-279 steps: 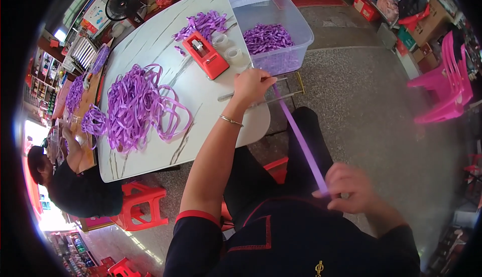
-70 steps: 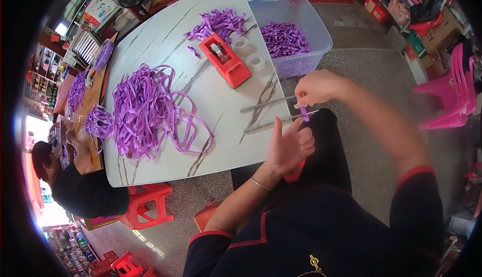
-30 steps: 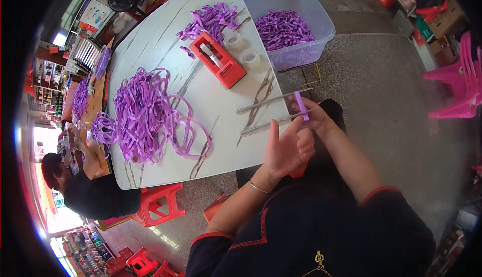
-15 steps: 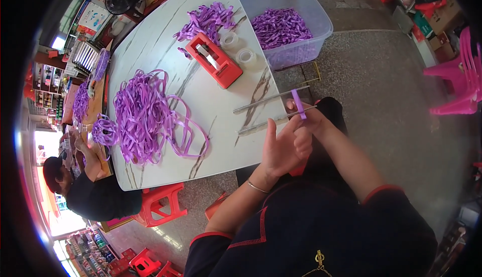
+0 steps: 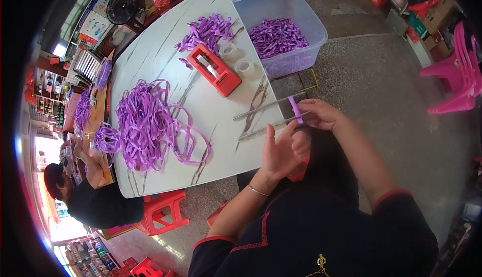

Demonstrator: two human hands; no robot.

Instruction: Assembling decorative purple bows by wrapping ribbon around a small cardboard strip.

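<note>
A band of purple ribbon (image 5: 294,109) spans two thin metal rods (image 5: 261,111) that jut past the right edge of the table. My right hand (image 5: 321,114) is at the band's right side, fingertips pinched together on the ribbon by the nearer rod. Below it is my left hand (image 5: 282,154), thumb raised and apart, index finger reaching to the band's lower end, the other fingers loosely curled. Nothing shows in the left palm. On the marble-patterned table (image 5: 226,146) lies a large heap of purple ribbon loops (image 5: 143,126).
A red tape dispenser (image 5: 215,71), clear tape rolls (image 5: 244,66) and a smaller purple ribbon pile (image 5: 206,31) occupy the table's far part. Beyond its right edge stands a clear bin (image 5: 301,58) of purple pieces. Another person (image 5: 95,196) sits at left. Pink chairs (image 5: 457,76) stand right.
My right hand has shifted to the right side of the ribbon band, its fingers now in fuller sight. The left hand keeps nearly the same pose. The whole view has shifted slightly.
</note>
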